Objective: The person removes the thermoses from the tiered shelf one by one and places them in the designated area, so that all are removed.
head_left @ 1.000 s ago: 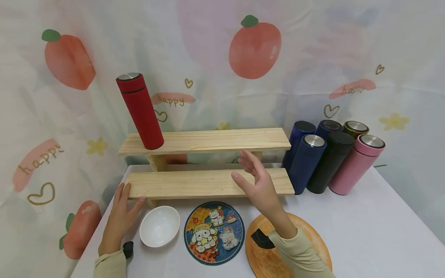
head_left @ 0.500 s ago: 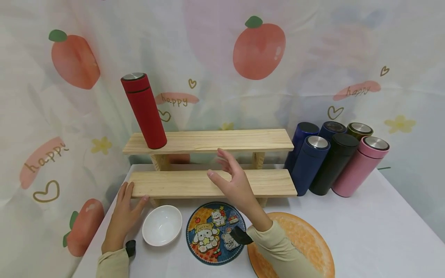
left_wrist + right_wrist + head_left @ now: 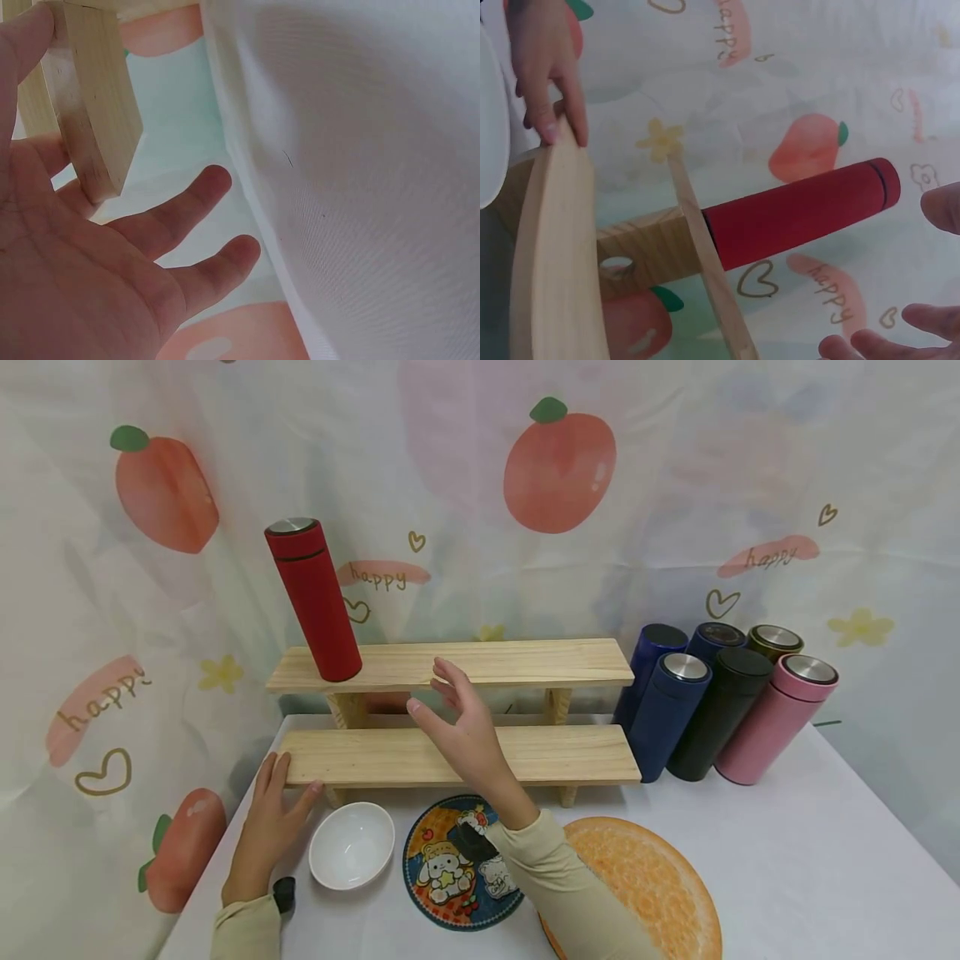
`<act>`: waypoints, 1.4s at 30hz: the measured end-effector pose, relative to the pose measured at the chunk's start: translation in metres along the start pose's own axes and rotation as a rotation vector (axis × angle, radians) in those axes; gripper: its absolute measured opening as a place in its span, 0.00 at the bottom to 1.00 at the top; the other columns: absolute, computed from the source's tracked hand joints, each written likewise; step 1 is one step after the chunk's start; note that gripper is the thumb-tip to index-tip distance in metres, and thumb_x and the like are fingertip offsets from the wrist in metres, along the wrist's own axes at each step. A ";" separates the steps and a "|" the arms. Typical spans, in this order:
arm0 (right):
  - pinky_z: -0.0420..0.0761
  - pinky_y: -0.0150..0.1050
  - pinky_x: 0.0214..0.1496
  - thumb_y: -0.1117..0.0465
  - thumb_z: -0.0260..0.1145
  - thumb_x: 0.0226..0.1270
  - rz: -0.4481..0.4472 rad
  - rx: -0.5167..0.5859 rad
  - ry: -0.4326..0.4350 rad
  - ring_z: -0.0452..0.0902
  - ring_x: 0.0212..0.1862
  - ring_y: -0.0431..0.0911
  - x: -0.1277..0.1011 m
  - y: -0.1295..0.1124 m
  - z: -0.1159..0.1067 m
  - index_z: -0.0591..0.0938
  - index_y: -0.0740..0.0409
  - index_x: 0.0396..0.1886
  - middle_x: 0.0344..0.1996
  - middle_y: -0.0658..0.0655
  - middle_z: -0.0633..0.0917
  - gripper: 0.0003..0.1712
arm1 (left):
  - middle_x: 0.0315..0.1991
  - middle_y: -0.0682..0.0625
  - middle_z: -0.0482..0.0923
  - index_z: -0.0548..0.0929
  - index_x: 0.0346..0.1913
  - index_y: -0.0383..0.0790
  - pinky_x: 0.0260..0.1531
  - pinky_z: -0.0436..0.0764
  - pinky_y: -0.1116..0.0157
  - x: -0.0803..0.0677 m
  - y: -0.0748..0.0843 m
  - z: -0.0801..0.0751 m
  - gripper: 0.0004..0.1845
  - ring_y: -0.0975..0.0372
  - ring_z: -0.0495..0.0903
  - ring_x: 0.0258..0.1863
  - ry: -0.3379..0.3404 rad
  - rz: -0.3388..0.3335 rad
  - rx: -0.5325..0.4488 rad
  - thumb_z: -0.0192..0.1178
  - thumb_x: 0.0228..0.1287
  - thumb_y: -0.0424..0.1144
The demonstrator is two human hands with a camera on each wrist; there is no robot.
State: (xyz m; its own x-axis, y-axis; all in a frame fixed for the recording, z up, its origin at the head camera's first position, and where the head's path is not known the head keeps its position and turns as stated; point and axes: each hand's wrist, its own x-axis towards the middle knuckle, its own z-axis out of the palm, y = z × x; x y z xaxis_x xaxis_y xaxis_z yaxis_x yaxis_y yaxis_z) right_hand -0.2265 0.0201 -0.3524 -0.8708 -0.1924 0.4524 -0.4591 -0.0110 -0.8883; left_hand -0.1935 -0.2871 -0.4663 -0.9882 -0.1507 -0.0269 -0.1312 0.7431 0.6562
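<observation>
A two-tier wooden shelf (image 3: 390, 758) stands on the table, with a tall red thermos (image 3: 313, 602) upright on the left part of its upper board (image 3: 495, 662). My left hand (image 3: 264, 831) holds the left end of the lower board. The left wrist view shows thumb and two fingers on either side of the board end (image 3: 94, 97), the other two fingers extended. My right hand (image 3: 468, 739) is in front of the shelf, empty, fingers spread and thumb apart, to the right of the thermos. In the right wrist view its fingertips (image 3: 855, 345) point towards the red thermos (image 3: 802, 214).
Right of the shelf several thermoses stand close together, among them a pink one (image 3: 776, 718), a black one (image 3: 720, 710) and a blue one (image 3: 667, 714). In front lie a white bowl (image 3: 351, 846), a cartoon-print round mat (image 3: 442, 902) and an orange round mat (image 3: 652, 885).
My right hand has moved left and slightly up across the front of the shelf, nearer the red thermos. My left hand stays at the shelf end. The view has shifted slightly.
</observation>
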 end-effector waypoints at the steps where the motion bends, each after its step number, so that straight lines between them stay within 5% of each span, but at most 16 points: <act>1: 0.66 0.56 0.79 0.54 0.69 0.75 -0.003 0.005 0.007 0.67 0.78 0.59 0.003 -0.001 0.003 0.65 0.60 0.83 0.78 0.61 0.70 0.42 | 0.86 0.33 0.29 0.43 0.87 0.34 0.75 0.51 0.30 0.000 -0.001 0.000 0.52 0.32 0.41 0.83 0.004 0.001 -0.001 0.58 0.80 0.60; 10: 0.63 0.52 0.80 0.49 0.68 0.74 0.024 0.003 0.029 0.61 0.81 0.49 0.029 -0.010 0.032 0.63 0.59 0.84 0.80 0.57 0.68 0.45 | 0.87 0.34 0.28 0.43 0.87 0.35 0.76 0.49 0.30 -0.003 -0.002 -0.002 0.51 0.33 0.40 0.83 0.003 -0.015 -0.020 0.58 0.81 0.60; 19: 0.57 0.59 0.82 0.47 0.69 0.73 0.113 -0.011 -0.014 0.51 0.84 0.53 0.050 -0.011 0.049 0.55 0.55 0.88 0.85 0.57 0.59 0.52 | 0.87 0.34 0.29 0.43 0.87 0.36 0.76 0.50 0.31 -0.004 -0.001 -0.002 0.52 0.33 0.40 0.83 0.008 -0.037 -0.013 0.58 0.80 0.61; 42: 0.70 0.58 0.75 0.54 0.73 0.71 0.201 0.030 -0.023 0.61 0.80 0.55 0.102 -0.007 0.091 0.58 0.54 0.87 0.83 0.58 0.64 0.51 | 0.87 0.36 0.32 0.45 0.87 0.37 0.75 0.52 0.31 0.000 -0.001 0.000 0.51 0.35 0.43 0.83 0.028 0.001 -0.020 0.57 0.80 0.63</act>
State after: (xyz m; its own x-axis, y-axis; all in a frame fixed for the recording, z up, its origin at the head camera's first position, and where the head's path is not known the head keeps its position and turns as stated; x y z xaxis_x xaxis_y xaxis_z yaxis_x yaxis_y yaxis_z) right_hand -0.2961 -0.0882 -0.3073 -0.9398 -0.2163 0.2645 -0.2710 0.0002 -0.9626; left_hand -0.1932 -0.2880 -0.4668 -0.9856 -0.1688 -0.0052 -0.1285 0.7299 0.6713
